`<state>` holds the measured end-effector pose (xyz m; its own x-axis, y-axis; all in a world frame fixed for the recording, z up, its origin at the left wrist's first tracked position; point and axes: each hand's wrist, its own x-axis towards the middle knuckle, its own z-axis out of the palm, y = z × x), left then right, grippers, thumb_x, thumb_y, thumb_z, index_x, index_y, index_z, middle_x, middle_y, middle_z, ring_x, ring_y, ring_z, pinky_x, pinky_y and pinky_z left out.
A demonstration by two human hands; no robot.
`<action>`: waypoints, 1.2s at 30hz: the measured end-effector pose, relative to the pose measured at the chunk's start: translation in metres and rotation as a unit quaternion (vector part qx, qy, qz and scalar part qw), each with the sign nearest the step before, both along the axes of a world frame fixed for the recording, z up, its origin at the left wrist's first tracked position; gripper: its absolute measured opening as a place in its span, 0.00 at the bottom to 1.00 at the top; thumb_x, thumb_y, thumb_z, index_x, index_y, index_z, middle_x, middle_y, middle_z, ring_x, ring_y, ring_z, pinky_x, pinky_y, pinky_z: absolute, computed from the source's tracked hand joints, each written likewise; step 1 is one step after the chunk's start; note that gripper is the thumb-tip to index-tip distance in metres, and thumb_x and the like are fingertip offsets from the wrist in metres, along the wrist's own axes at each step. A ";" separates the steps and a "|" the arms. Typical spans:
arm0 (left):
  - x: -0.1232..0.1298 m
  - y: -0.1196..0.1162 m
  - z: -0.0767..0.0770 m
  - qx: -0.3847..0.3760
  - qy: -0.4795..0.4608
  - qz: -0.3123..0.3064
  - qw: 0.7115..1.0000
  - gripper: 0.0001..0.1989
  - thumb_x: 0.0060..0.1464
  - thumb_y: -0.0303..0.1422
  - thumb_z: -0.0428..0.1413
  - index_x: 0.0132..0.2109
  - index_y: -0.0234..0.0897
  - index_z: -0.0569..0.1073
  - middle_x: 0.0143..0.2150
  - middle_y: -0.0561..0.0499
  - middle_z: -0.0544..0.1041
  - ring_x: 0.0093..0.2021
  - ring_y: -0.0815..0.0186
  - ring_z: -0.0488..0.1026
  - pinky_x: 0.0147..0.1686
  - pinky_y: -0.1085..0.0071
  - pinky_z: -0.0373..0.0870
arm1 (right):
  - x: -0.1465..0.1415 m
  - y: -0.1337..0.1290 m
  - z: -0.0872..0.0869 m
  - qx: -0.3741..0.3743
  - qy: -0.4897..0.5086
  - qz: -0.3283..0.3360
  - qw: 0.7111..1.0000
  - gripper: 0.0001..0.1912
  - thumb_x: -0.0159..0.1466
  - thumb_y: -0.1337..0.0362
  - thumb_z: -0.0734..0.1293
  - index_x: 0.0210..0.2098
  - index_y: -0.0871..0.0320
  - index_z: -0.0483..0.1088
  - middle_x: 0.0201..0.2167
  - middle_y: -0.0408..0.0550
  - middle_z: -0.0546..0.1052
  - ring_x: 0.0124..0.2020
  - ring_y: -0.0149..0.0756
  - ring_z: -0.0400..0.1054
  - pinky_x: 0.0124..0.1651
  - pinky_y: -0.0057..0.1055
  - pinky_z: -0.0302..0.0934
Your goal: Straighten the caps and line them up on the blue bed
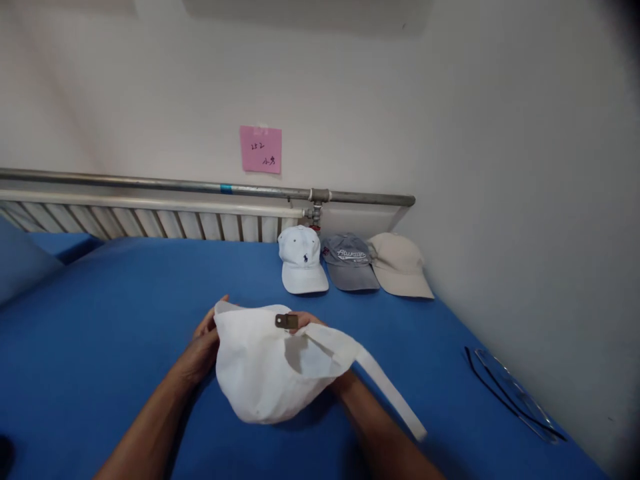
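Observation:
A white baseball cap (255, 370) is held up over the blue bed, its crown turned down and its back opening towards me. Its loose white strap (393, 393) hangs out to the right, free of the brown buckle tab (287, 321) at the rim. My left hand (203, 347) grips the cap's left side, its fingers partly hidden behind the fabric. My right hand (306, 321) reaches behind the cap and holds it near the buckle; most of this hand is covered by the cap.
Along the wall sit a white cap with a small dark logo (303, 259), a grey cap with lettering (350, 260) and a beige cap (399, 262). Glasses (517, 395) lie at the right edge of the blue sheet (125, 313). Behind are a radiator (150, 220) and pipe (175, 184).

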<state>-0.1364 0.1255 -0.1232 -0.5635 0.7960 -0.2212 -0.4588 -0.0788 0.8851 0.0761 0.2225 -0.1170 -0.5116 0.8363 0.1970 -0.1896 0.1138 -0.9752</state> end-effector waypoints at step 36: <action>0.002 -0.057 0.054 -0.019 0.545 -0.184 0.818 0.14 0.48 0.39 0.61 0.23 0.37 0.68 0.26 0.52 0.71 0.30 0.65 0.68 0.32 0.72 0.63 | -0.012 0.012 -0.034 0.137 -0.053 0.021 0.989 0.03 0.52 0.70 0.67 0.23 0.56 0.71 0.41 0.50 0.76 0.44 0.40 0.70 0.51 0.37 0.60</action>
